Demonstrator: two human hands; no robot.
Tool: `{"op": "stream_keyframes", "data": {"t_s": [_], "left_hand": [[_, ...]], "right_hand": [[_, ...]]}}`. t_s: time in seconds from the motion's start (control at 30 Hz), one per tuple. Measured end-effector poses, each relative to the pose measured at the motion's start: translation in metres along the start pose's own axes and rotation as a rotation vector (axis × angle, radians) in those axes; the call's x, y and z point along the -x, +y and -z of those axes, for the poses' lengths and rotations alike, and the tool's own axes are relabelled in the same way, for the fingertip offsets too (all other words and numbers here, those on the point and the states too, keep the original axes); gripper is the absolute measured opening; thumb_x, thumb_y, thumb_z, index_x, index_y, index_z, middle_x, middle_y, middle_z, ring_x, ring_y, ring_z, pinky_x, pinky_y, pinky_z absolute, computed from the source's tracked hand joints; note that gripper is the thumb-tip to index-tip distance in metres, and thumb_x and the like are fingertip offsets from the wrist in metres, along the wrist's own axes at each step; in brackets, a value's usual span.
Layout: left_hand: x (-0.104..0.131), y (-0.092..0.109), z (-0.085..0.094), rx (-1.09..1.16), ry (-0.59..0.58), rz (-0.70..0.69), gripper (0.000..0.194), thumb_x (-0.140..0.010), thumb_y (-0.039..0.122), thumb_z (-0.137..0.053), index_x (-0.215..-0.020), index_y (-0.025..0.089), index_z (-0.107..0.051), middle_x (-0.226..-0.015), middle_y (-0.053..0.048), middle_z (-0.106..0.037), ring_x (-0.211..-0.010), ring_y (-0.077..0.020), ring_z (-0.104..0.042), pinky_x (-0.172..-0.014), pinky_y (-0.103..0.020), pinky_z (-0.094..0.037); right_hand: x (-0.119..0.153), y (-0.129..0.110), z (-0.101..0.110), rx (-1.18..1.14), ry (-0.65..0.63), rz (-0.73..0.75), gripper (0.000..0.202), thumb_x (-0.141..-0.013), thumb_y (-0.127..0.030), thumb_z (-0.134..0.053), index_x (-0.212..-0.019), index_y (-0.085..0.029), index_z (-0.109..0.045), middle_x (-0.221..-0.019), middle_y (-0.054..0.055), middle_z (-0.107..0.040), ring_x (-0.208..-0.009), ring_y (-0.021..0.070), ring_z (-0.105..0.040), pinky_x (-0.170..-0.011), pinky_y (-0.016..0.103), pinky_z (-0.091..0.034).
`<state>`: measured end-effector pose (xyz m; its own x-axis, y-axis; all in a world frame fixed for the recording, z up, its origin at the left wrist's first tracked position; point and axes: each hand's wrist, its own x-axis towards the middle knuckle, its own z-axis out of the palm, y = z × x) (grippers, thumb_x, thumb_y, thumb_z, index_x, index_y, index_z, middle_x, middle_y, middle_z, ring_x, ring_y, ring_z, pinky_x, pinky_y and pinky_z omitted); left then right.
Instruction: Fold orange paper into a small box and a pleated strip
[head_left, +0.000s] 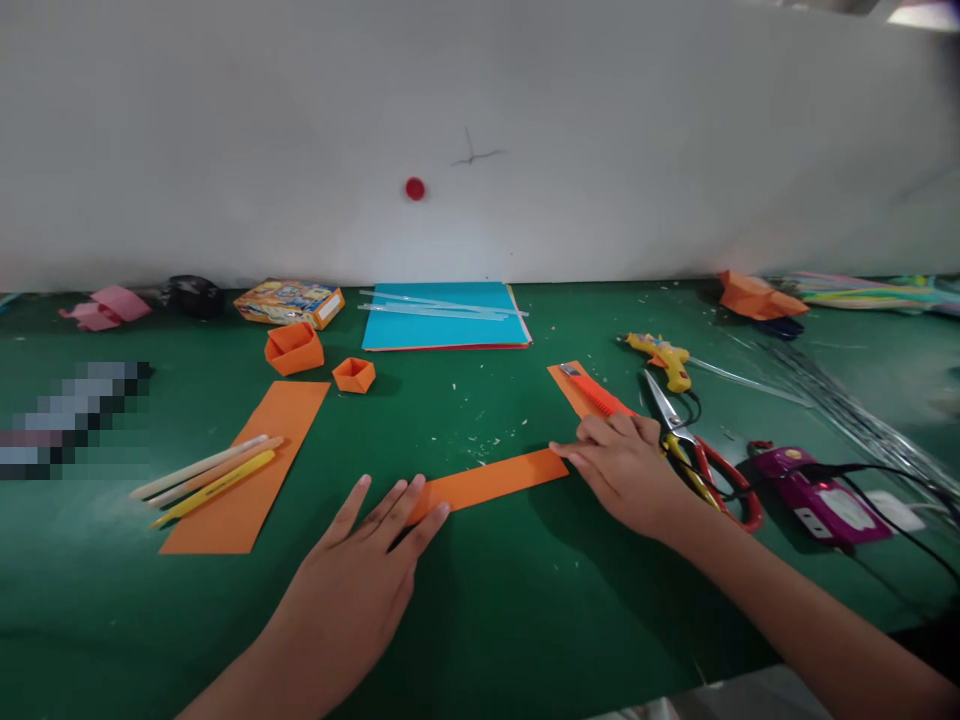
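Strip of plain orange paper [491,480], long and narrow, is lying flat on the smooth green tabletop [480,620] before you, slanting slightly away to the right between your hands. Your left hand [356,575] is resting palm-down with its fingers spread, thumb and fingertips bearing on the strip's left end; it is not closing around anything. Your right hand [630,475] is curling partly inward, a fingertip meeting the strip's right end; whether it is pinching that end is not showing clearly. Its fingers are also covering the near end of a red plastic box cutter [596,393], so you cannot be confirmed as gripping that tool. The cutter is lying over a second orange paper strip [574,388].

Handling, in judgement: you are dealing with something light, moderately stiff, easily creased and liable to skid. Both short ends are offering sound hold, under flat fingertip pressure rather than a hard squeeze.

Containers: a larger folded orange paper box with an open top [300,355] is standing beyond your left hand, and a smaller open folded orange paper box [353,378] is sitting near it, to its right. Neither is showing contents, though their walls are hiding the floors. Behind the larger one, a flat orange printed cardboard carton [281,303] is lying near the pale wall [637,180]; its contents are not showing.
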<state>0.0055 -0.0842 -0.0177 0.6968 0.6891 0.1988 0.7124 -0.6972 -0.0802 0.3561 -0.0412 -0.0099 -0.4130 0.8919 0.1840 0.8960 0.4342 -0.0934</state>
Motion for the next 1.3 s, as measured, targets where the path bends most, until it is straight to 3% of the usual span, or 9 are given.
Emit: {"op": "stream_keyframes", "data": {"t_s": [0.1,0.27,0.43,0.67,0.77,0.97,1.1,1.23,1.3], "left_hand": [[0.000,-0.001,-0.001,0.019,-0.011,0.007,0.056,-0.094,0.014,-0.039,-0.148,0.031,-0.047,-0.155,-0.004,-0.049,-0.137,-0.0231,-0.054,-0.125,-0.050,-0.021],[-0.001,0.000,-0.001,0.025,-0.023,0.018,0.056,-0.095,0.016,-0.039,-0.149,0.031,-0.046,-0.155,-0.004,-0.049,-0.137,-0.0241,-0.054,-0.121,-0.050,-0.028],[0.000,0.002,-0.003,0.019,-0.016,0.096,0.055,-0.094,0.016,-0.040,-0.146,0.034,-0.050,-0.155,-0.002,-0.048,-0.132,-0.0231,-0.059,-0.103,-0.042,-0.045],[-0.002,0.001,-0.001,0.125,-0.009,0.134,0.048,-0.096,0.021,-0.042,-0.141,0.034,-0.055,-0.149,-0.003,-0.056,-0.128,-0.0221,-0.061,-0.090,-0.034,-0.049],[-0.007,0.005,0.005,0.141,-0.019,0.180,0.042,-0.096,0.021,-0.042,-0.132,0.033,-0.061,-0.147,-0.003,-0.058,-0.125,-0.0244,-0.062,-0.089,-0.037,-0.049],[-0.018,0.006,0.010,0.209,-0.048,0.252,0.031,-0.097,0.015,-0.038,-0.097,0.027,-0.067,-0.133,-0.002,-0.065,-0.111,-0.0238,-0.062,-0.094,-0.043,-0.040],[-0.029,-0.005,0.017,0.309,-0.090,0.171,0.029,-0.094,0.009,-0.039,-0.088,0.024,-0.063,-0.115,-0.001,-0.066,-0.100,-0.0204,-0.061,-0.092,-0.041,-0.035],[-0.048,-0.015,0.030,0.343,-0.171,-0.060,0.028,-0.085,-0.001,-0.043,-0.087,0.022,-0.059,-0.103,0.000,-0.062,-0.088,-0.0172,-0.056,-0.085,-0.036,-0.033],[-0.059,-0.017,0.034,0.267,-0.160,-0.143,0.028,-0.081,-0.003,-0.047,-0.088,0.021,-0.058,-0.102,-0.001,-0.060,-0.087,-0.0183,-0.054,-0.083,-0.035,-0.033]], "right_hand": [[0.007,0.008,-0.001,0.001,0.017,-0.012,0.044,-0.107,-0.029,-0.032,-0.122,-0.029,-0.073,-0.094,0.007,-0.061,-0.084,0.0226,-0.047,-0.077,0.041,-0.027],[0.010,0.000,-0.007,-0.010,0.039,-0.033,0.043,-0.107,-0.029,-0.032,-0.124,-0.025,-0.071,-0.096,0.008,-0.062,-0.086,0.0236,-0.048,-0.080,0.043,-0.029],[0.009,0.000,-0.011,-0.020,0.034,-0.018,0.036,-0.105,-0.027,-0.038,-0.126,-0.023,-0.068,-0.100,0.008,-0.064,-0.091,0.0246,-0.051,-0.084,0.044,-0.032],[0.005,0.003,-0.015,-0.091,0.047,-0.059,0.027,-0.097,-0.026,-0.050,-0.117,-0.026,-0.068,-0.109,0.007,-0.064,-0.101,0.0271,-0.055,-0.090,0.046,-0.035],[0.004,0.004,-0.014,-0.096,0.047,-0.066,0.027,-0.094,-0.025,-0.051,-0.116,-0.027,-0.067,-0.114,0.008,-0.063,-0.106,0.0289,-0.056,-0.090,0.047,-0.037],[0.001,0.003,-0.003,-0.152,-0.019,0.025,0.016,-0.087,-0.022,-0.058,-0.101,-0.025,-0.066,-0.114,0.009,-0.061,-0.106,0.0295,-0.054,-0.090,0.047,-0.038],[-0.004,-0.001,0.009,-0.188,-0.039,0.039,0.012,-0.091,-0.033,-0.061,-0.096,-0.024,-0.066,-0.112,0.009,-0.061,-0.107,0.0301,-0.053,-0.093,0.049,-0.037],[-0.020,-0.017,0.016,-0.231,-0.059,0.114,0.023,-0.093,-0.041,-0.061,-0.106,-0.024,-0.067,-0.113,0.010,-0.064,-0.106,0.0296,-0.055,-0.091,0.045,-0.037],[-0.030,-0.032,0.015,-0.258,-0.112,0.179,0.029,-0.095,-0.047,-0.058,-0.108,-0.023,-0.067,-0.103,0.008,-0.068,-0.094,0.0257,-0.058,-0.084,0.040,-0.038]]}}
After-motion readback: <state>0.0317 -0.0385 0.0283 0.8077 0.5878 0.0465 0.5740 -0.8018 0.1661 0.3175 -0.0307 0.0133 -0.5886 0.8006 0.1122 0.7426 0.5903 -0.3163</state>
